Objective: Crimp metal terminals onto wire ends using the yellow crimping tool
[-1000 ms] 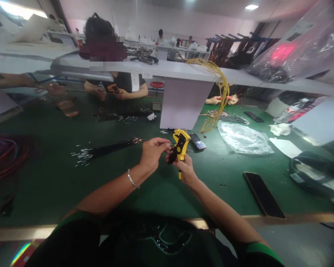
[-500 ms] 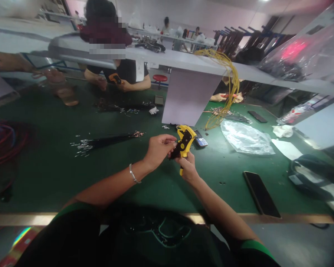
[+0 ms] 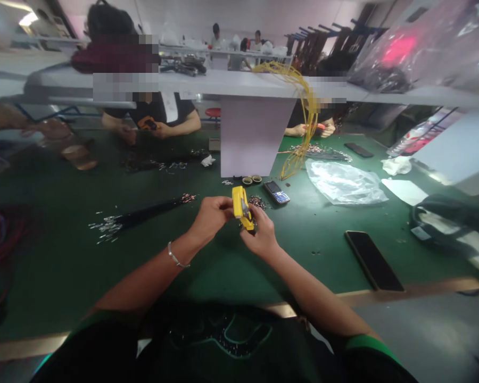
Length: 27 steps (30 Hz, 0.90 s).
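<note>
My right hand (image 3: 260,233) is wrapped round a yellow and black hand tool (image 3: 240,204), which is held above the green table (image 3: 207,276). At the tool's left side is my left hand (image 3: 213,217), with its fingers closed against the head of the tool. Whatever the left fingertips pinch is too small to make out. Left of my hands lies a bundle of black wires (image 3: 147,211) with bare or metal-tipped ends. Small copper-coloured bits (image 3: 257,202) lie just behind the tool.
A keypad phone (image 3: 277,192) and two small rolls (image 3: 251,180) lie behind my hands. Right are a smartphone (image 3: 373,260), a clear plastic bag (image 3: 345,182) and a dark bag (image 3: 443,223). Yellow wires (image 3: 309,111) hang from the shelf (image 3: 231,84). Two people work across the table.
The tool has turned so its yellow edge faces me, and both hands have shifted slightly left in view. The camera has swung, uncovering the rolls and copper-coloured bits behind the tool.
</note>
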{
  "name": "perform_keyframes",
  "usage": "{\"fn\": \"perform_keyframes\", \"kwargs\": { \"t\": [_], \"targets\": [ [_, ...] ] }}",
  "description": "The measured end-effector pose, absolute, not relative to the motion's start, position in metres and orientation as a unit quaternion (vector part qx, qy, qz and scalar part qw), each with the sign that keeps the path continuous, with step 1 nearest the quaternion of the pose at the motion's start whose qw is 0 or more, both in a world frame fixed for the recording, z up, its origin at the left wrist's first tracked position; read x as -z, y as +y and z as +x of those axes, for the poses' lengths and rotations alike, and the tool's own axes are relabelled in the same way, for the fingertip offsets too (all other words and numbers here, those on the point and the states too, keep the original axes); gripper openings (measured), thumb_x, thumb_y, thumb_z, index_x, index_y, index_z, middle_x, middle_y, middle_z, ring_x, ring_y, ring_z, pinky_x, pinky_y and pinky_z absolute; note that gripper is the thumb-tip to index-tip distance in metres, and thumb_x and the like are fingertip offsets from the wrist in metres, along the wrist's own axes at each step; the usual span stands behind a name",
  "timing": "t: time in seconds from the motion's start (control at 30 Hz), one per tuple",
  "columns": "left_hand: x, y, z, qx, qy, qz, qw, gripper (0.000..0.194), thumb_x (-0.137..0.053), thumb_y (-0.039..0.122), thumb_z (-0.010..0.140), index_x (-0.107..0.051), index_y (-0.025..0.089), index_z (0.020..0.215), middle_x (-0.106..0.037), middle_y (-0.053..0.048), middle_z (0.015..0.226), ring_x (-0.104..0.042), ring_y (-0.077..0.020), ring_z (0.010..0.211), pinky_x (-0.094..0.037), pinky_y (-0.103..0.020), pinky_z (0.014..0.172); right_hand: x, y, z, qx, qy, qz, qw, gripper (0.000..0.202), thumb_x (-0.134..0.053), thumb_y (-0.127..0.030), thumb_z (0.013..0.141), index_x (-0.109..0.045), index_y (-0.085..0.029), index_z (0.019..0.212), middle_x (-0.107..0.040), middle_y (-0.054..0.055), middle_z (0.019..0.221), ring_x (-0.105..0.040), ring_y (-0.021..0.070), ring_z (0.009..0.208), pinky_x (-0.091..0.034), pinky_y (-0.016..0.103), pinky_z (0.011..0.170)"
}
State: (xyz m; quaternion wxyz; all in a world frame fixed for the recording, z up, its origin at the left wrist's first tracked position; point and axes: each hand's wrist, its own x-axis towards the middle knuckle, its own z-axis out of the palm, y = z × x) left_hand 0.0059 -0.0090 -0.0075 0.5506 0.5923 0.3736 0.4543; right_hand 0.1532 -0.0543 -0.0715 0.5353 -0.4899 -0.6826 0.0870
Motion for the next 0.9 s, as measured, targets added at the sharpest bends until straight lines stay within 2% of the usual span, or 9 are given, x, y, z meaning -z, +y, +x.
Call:
{"fn": "perform_keyframes", "kwargs": {
  "t": [0.1,0.3,0.5,0.73,0.9],
  "targets": [
    [0.004,-0.008,0.005,-0.457,0.364,0.612,0.533,0.005,-0.072,0.014,0.06,-0.071,0.017,0.056,-0.052,0.004,0.045,-0.045,-0.0071,0.045,-0.038,-0.02,0.047,0.068,-0.056,0.154,-0.062,-0.692,-0.502,0.515,0.063,-0.057,-0.016,0.063,-0.048,-0.021,0.125,-0.062,0.012,0.108,-0.058,0.0306,0.101,-0.047,0.044,0.091],
    [0.0,-0.01,0.006,-0.468,0.375,0.614,0.514,0.018,-0.077,0.021,0.058,-0.065,0.015,0.046,-0.049,0.005,0.041,-0.044,-0.0072,0.043,-0.042,-0.021,0.047,0.064,-0.058,0.154,-0.018,-0.698,-0.515,0.498,0.059,-0.056,-0.017,0.065,-0.05,-0.017,0.124,-0.062,0.014,0.107,-0.059,0.0304,0.096,-0.049,0.043,0.085],
    [0.0,-0.008,0.005,-0.475,0.383,0.602,0.515,0.008,-0.076,0.021,0.058,-0.071,0.015,0.058,-0.057,0.004,0.05,-0.048,-0.0075,0.046,-0.041,-0.019,0.047,0.065,-0.059,0.154,-0.005,-0.707,-0.509,0.491,0.059,-0.055,-0.018,0.065,-0.05,-0.015,0.123,-0.062,0.014,0.106,-0.059,0.0292,0.095,-0.05,0.043,0.085],
    [0.007,-0.002,0.007,-0.495,0.388,0.52,0.578,0.009,-0.076,0.019,0.056,-0.07,0.013,0.059,-0.058,0.004,0.05,-0.048,-0.0065,0.045,-0.04,-0.018,0.046,0.065,-0.06,0.152,0.012,-0.707,-0.509,0.492,0.058,-0.054,-0.017,0.065,-0.049,-0.015,0.123,-0.062,0.013,0.105,-0.06,0.028,0.094,-0.052,0.042,0.083],
    [0.009,-0.001,0.008,-0.496,0.39,0.512,0.582,0.009,-0.074,0.019,0.056,-0.067,0.013,0.055,-0.055,0.005,0.047,-0.043,-0.0048,0.042,-0.035,-0.017,0.045,0.067,-0.06,0.152,0.01,-0.71,-0.505,0.49,0.055,-0.055,-0.017,0.066,-0.051,-0.014,0.121,-0.063,0.014,0.106,-0.06,0.0283,0.096,-0.052,0.042,0.085]
  ]
}}
